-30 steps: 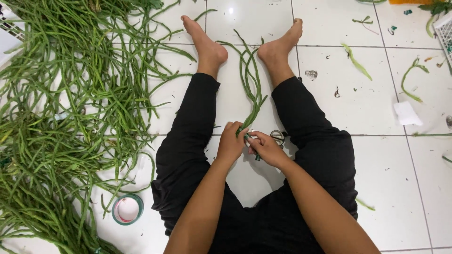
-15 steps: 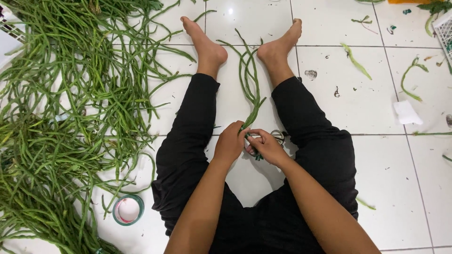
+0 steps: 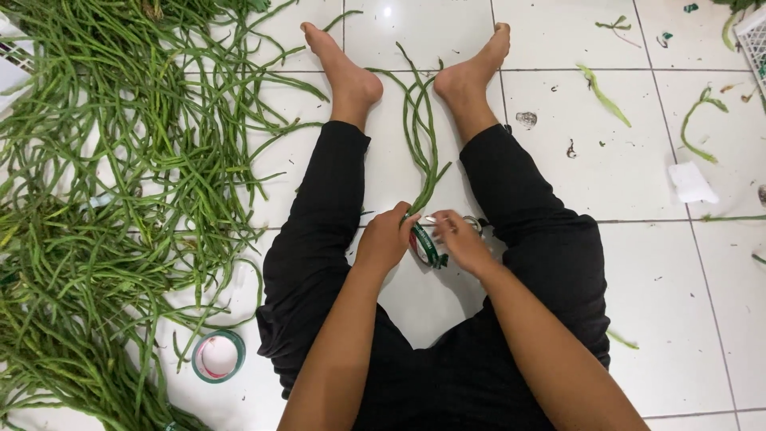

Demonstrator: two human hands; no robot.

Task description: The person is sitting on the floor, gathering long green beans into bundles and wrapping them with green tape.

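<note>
The floor (image 3: 638,319) is laid with glossy white square tiles with thin dark grout lines, and a ceiling light glints off one tile near the top. A person sits on it with legs in black trousers stretched forward and bare feet pointing away. To the person's left a large heap of long green beans (image 3: 104,183) sprawls across many tiles, strands tangled and running in all directions. At the near edge of that heap lies a roll of green tape (image 3: 218,356), flat on the tile. To the right, stray bean scraps (image 3: 604,96) and a crumpled bit of white paper (image 3: 691,183) lie well apart from each other, and the corner of a white basket (image 3: 752,36) shows at the upper right edge. Between the legs lies a small bundle of beans (image 3: 420,136), slender, green and gently curved, its far ends reaching between the feet. The left hand (image 3: 384,239) is closed round the near end of the bundle. The right hand (image 3: 461,242), just beside it, pinches a strip of green tape (image 3: 428,246) at that same end.
</note>
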